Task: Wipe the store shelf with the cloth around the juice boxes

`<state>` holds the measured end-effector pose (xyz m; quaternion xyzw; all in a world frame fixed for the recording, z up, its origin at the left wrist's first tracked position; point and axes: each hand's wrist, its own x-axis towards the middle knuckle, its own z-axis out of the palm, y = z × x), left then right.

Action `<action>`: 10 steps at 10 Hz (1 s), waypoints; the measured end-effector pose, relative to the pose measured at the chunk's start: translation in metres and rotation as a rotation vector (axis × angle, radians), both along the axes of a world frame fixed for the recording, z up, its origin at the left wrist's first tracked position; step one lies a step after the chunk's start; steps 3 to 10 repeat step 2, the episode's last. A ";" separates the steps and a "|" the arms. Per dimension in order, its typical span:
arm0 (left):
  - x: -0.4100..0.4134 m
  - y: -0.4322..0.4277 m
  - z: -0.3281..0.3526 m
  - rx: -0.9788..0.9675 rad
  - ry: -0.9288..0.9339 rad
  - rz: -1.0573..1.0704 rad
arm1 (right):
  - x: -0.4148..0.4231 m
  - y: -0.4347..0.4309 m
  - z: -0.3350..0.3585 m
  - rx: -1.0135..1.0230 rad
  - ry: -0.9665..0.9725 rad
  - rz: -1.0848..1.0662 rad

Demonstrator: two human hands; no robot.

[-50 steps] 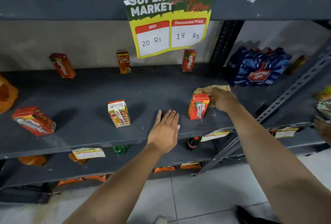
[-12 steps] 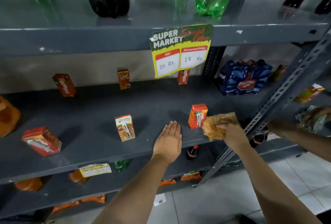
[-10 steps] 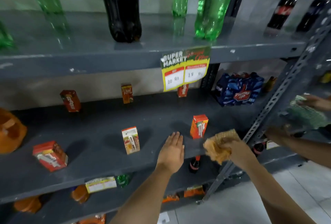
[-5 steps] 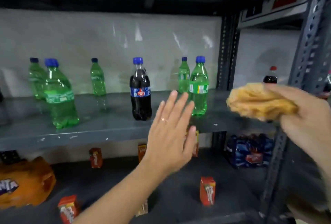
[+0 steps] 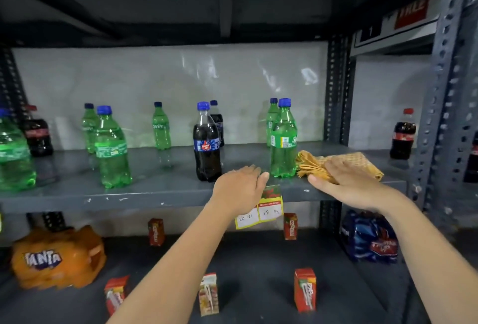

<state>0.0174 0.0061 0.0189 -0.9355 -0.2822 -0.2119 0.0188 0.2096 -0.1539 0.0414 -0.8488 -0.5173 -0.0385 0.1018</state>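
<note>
Grey steel lower shelf (image 5: pixel 258 259) lies nearest, carrying the juice boxes: three upright near its front, one left (image 5: pixel 115 294), one middle (image 5: pixel 209 294), one right (image 5: pixel 305 289), and two more red ones at the back (image 5: pixel 156 231) (image 5: pixel 290 226). An orange Fanta multipack (image 5: pixel 58 257) sits at its left, a blue multipack (image 5: pixel 370 237) at its right.

Both forearms reach over this shelf to the upper shelf (image 5: pixel 155 194). Left hand (image 5: pixel 239 190): flat, palm down on the front lip, fingers extended and together, holding nothing. Fingertips sit just in front of the dark cola bottle (image 5: pixel 207 142) and near the base of the green bottle (image 5: pixel 283 140). It partly covers the yellow price card (image 5: pixel 269 209) hanging from the lip; "20 Rs" and "18 Rs" are legible.

Right hand (image 5: pixel 346 181): palm down, pressing on the cloth (image 5: pixel 336 163), fingers spread over the fabric rather than closed around it. The cloth is tan-yellow with a woven pattern, bunched at its left end and spread flatter to the right. It lies on the upper shelf, its bunched end touching or just beside the green bottle; I cannot tell which.

Farther back: more green bottles (image 5: pixel 112 147) (image 5: pixel 161 127) and dark bottles stand well apart along the shelf, against a pale wall panel (image 5: pixel 168 77). A red-capped cola bottle (image 5: pixel 403 134) stands in the next bay, past the perforated upright (image 5: pixel 445 90).
</note>
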 end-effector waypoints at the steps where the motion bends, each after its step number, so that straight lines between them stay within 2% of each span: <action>1: -0.004 -0.007 0.002 -0.013 0.026 0.003 | 0.001 0.001 0.001 -0.037 -0.021 -0.006; 2: 0.001 -0.006 0.010 -0.001 0.016 0.028 | -0.009 -0.002 0.015 0.048 0.086 0.017; 10: 0.001 -0.006 0.010 -0.001 0.016 0.028 | -0.009 -0.002 0.015 0.048 0.086 0.017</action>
